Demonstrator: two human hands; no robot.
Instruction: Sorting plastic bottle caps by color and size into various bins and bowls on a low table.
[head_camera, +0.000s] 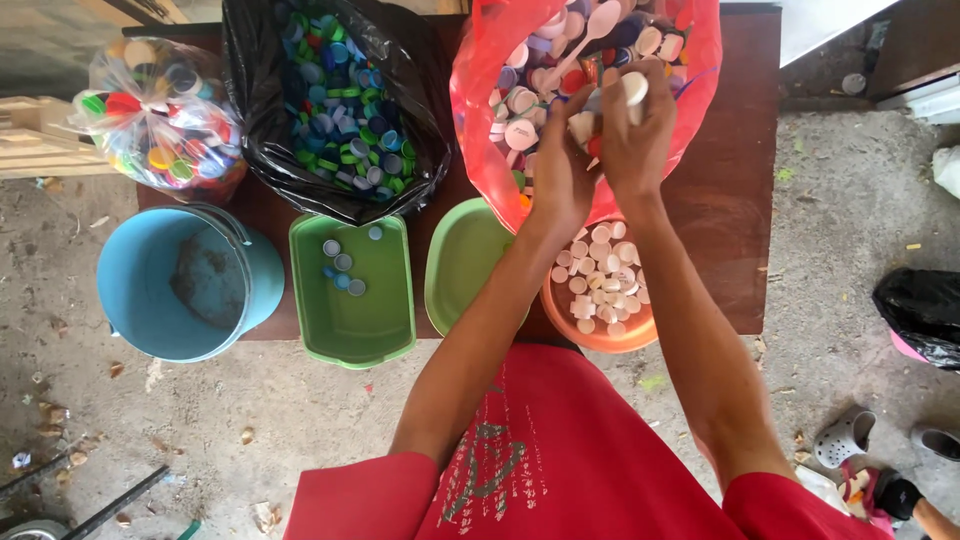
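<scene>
Both my hands reach into a red plastic bag (478, 120) full of mixed bottle caps, mostly white. My left hand (563, 165) is closed around several white caps at the bag's mouth. My right hand (636, 130) pinches a white cap (634, 88) between its fingertips. Just below the hands sits an orange bowl (600, 340) holding several white caps. To its left an empty green oval basin (458, 262) stands beside my left forearm.
A green rectangular tub (360, 320) holds a few blue caps. A light blue bucket (150, 300) stands at the left. A black bag (330, 110) of blue and green caps and a clear bag (160, 115) of mixed caps rest on the brown table (740, 200). Sandals (845, 437) lie on the concrete floor.
</scene>
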